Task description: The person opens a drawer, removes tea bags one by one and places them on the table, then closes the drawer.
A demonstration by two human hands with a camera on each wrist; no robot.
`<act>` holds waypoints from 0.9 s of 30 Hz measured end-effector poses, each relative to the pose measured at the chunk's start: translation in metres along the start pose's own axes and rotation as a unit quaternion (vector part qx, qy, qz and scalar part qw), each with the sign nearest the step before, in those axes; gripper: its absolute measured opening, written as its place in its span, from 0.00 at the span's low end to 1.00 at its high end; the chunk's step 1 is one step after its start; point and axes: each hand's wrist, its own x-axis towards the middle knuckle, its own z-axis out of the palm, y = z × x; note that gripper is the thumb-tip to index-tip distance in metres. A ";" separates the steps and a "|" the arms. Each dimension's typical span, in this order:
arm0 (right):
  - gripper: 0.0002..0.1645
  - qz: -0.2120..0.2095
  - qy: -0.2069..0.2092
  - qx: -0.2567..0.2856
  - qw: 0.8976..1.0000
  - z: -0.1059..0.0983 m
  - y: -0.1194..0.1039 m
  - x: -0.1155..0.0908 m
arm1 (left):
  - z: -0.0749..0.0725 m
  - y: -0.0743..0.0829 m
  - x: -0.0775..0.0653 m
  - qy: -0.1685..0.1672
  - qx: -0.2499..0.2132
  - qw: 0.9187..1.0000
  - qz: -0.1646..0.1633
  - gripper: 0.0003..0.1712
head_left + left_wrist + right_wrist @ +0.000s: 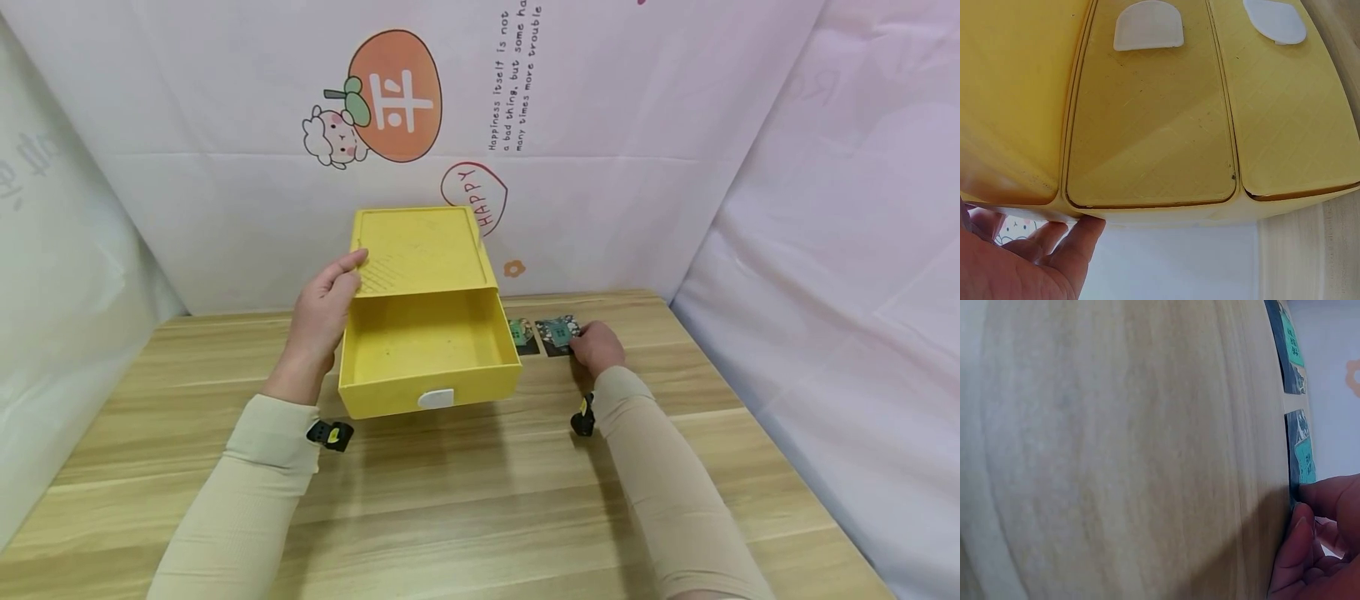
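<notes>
A person reaches in two directions at a wooden table point(450, 508), left hand point(322, 312) on a yellow cabinet point(420, 250), right hand point(602, 346) on a flat, dark packet point(557, 329). The left hand grips the cabinet's upper left edge, its thumb on the top panel and its fingers along the side, a hold that likely steadies a light box while its top drawer point(390, 398) stands out. That drawer faces the person, its white tab point(437, 398) toward the near side of the table, an angle that presumably leaves its inside within easy reach. Below it, as the left wrist view shows, the middle drawer point(1154, 125) and bottom drawer point(1297, 112) sit in their slots.

To the cabinet's right, near the table's back edge, the right hand pinches the packet narrowly by its near right corner, between thumb and finger; a thin, flat thing probably offers little else to grip. Whether it is raised from the wood cannot be told. A second packet point(522, 336) lies just beside it, between it and the cabinet, partly hidden by the drawer. A printed sheet point(600, 125) hangs behind.
</notes>
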 end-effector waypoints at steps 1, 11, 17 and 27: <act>0.28 0.002 0.000 -0.002 1.000 0.000 0.000 0.001 | 0.000 0.000 0.000 0.000 0.000 1.000 0.001 0.29; 0.26 0.007 0.008 -0.025 1.000 0.004 0.001 0.006 | 0.000 0.000 0.000 0.000 -0.002 1.000 0.002 0.29; 0.25 0.015 0.004 -0.020 1.000 0.004 -0.001 0.005 | 0.000 0.000 0.000 -0.002 -0.003 1.000 0.002 0.29; 0.22 0.007 0.017 -0.031 0.999 0.005 -0.001 0.005 | 0.000 -0.001 0.001 -0.003 -0.003 1.000 0.004 0.29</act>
